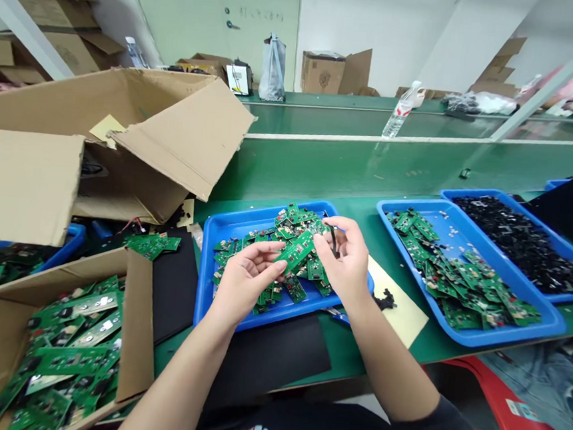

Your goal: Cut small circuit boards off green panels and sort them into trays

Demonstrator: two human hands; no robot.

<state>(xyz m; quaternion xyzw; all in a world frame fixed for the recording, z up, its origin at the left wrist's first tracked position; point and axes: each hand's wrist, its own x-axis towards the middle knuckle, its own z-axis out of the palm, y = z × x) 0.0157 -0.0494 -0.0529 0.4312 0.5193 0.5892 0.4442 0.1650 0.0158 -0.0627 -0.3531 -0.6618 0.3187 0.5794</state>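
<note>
A green circuit board (295, 250) with small components is held slantwise above the middle blue tray (213, 232). My left hand (247, 273) is closed on its near left end, pinching it between thumb and fingers. At the far right end, the thumb and fingers of my right hand (347, 260) close on the board. A thin black piece (334, 240) shows between the right fingers; its kind cannot be made out. Beneath both hands, the tray holds a heap of similar boards (233, 250), partly covered by the hands.
To the right stand a blue tray of boards (461, 337) and another with small black parts (519, 245). At left are a carton of boards (139, 322) and a large open box (188, 133). A water bottle (399, 114) stands on the ledge; black parts (385, 300) lie on yellow paper.
</note>
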